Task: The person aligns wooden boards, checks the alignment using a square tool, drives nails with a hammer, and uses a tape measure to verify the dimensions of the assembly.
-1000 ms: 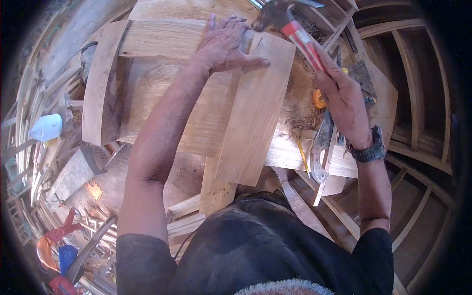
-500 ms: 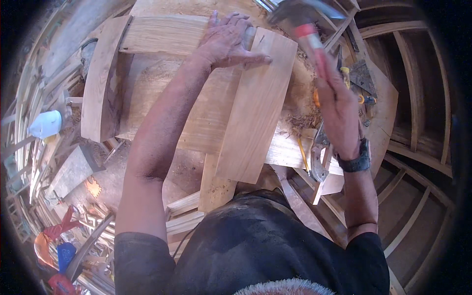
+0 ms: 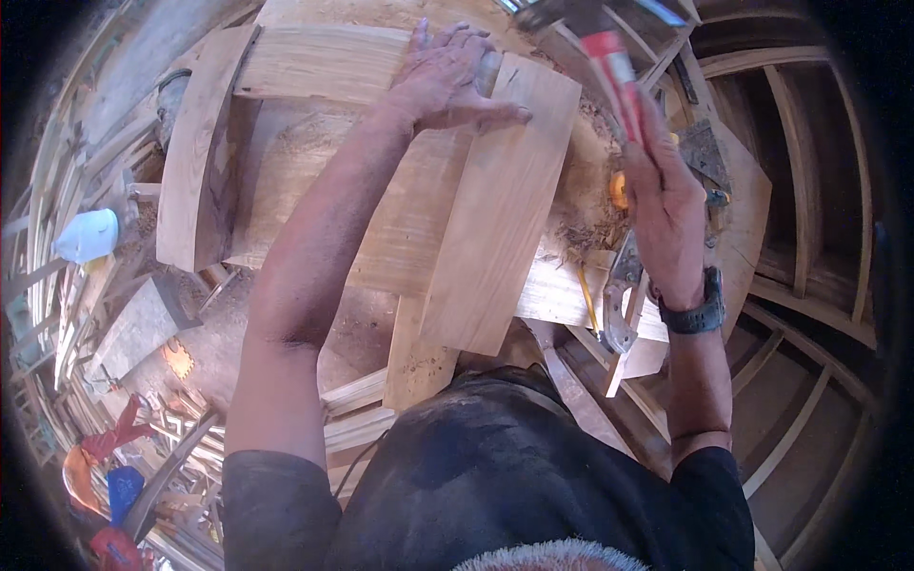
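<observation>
My right hand (image 3: 669,214), closed and with a dark watch at its wrist, grips a hammer (image 3: 614,71) by its red and white handle. The hammer head is blurred and held up at the top right of the wooden frame. My left hand (image 3: 452,81) lies spread on the far end of the frame, its thumb resting on a smooth wooden board (image 3: 500,209). A thin dark nail-like mark shows at that board's far end. The frame also has a far rail (image 3: 319,62), a wide middle panel (image 3: 314,181) and a curved left end board (image 3: 200,162).
Wood shavings and a yellow-and-black tool (image 3: 619,190) lie right of the frame. A light blue jug (image 3: 88,236) stands at the left, among stacked wood strips. An orange toothed disc (image 3: 177,358) is on the floor. Slatted wooden frames (image 3: 800,171) stand along the right.
The hammer and my right hand have shifted slightly up and to the right. My left hand stays in its place on the frame.
</observation>
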`<action>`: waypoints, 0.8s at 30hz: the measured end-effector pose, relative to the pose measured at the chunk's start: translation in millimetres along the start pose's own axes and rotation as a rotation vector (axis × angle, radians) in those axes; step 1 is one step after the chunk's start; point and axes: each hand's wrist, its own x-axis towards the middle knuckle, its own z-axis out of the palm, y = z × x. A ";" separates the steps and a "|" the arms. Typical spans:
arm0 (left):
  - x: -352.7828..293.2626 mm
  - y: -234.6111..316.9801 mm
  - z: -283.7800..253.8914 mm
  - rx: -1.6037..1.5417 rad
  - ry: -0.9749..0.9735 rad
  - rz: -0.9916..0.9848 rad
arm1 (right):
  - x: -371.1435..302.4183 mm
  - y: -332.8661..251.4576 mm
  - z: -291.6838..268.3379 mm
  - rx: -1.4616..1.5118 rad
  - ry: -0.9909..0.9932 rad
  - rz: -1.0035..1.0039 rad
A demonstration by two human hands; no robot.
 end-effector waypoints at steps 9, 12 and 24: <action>1.0 -2.0 2.5 0.032 0.000 -0.009 | 0.9 -5.3 3.2 -0.001 0.055 0.008; 1.7 1.6 -0.2 0.035 -0.033 -0.006 | -0.8 -4.5 3.0 -0.092 0.033 0.024; -1.8 -1.1 5.9 0.039 0.027 -0.017 | 3.9 7.6 7.7 -0.099 -0.022 -0.043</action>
